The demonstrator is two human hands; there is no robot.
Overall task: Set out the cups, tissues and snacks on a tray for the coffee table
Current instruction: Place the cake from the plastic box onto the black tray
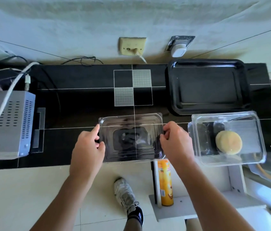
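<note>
At the centre of the frame a clear plastic tray [132, 139] lies at the near edge of the black counter [81, 100], held at both short ends. The left hand [88, 147] has its grip clamped on the left rim, thumb over the top and fingers curled under; the right hand [175, 142] pinches the right rim the same way.

To the right, just beside it, sits a clear lidded box [228, 139] with a round pale bun [228, 142] inside. A black tray [208, 87] rests in the upper right. A yellow snack can [165, 182] stands on a low shelf below the counter edge. No cups or tissues are in view.

The step in hand looks like placing or shifting the clear tray. It is probably thin and flexible, so both grips should stay level and move together, and it should end up fully on the counter rather than overhanging the edge.
</note>
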